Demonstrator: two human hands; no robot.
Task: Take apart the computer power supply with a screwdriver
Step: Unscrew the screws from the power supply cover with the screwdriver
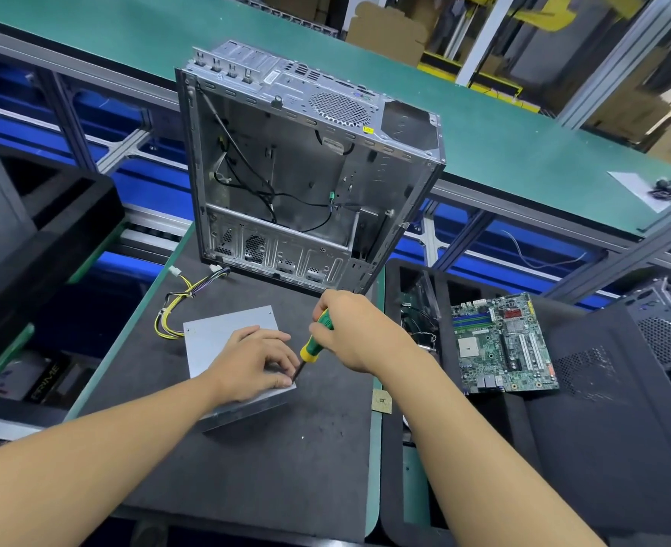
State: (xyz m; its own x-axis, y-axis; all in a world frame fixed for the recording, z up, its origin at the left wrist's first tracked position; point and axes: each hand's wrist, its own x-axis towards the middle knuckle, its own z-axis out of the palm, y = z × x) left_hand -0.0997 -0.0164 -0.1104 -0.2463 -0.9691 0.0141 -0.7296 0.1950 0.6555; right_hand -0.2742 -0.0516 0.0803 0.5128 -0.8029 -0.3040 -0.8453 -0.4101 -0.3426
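Note:
The grey metal power supply (211, 333) lies flat on the dark mat (286, 448), its yellow and black cable bundle (176, 309) trailing off to the left. My left hand (255, 363) rests on top of the box, fingertips near its right corner by the screwdriver's shaft. My right hand (349, 329) grips the green and yellow handle of a screwdriver (314, 343), whose dark shaft slants down to the box's near right corner.
An empty open computer case (310, 171) stands upright just behind the power supply. A bare motherboard (503, 341) lies on the black tray at right, with another case (665, 329) beyond it. A black tray (49, 230) stands at left. A green conveyor (523, 132) runs behind.

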